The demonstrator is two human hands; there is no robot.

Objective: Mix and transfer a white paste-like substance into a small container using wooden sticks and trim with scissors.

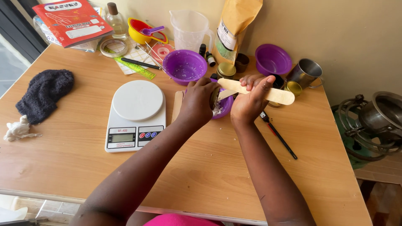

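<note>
Left hand (200,101) curled tight around a small round tin (214,99), tilted on its side over a purple bowl (225,108) near the middle of the wooden table (209,167). Right hand (250,100) pinching a flat wooden stick (268,93), thumb and fingers closed on it, its near end at the tin's mouth, its far end pointing right. Just left, a white kitchen scale (136,114); behind, a second purple bowl (184,65), a clear measuring jug (189,28), a metal cup (305,73).
</note>
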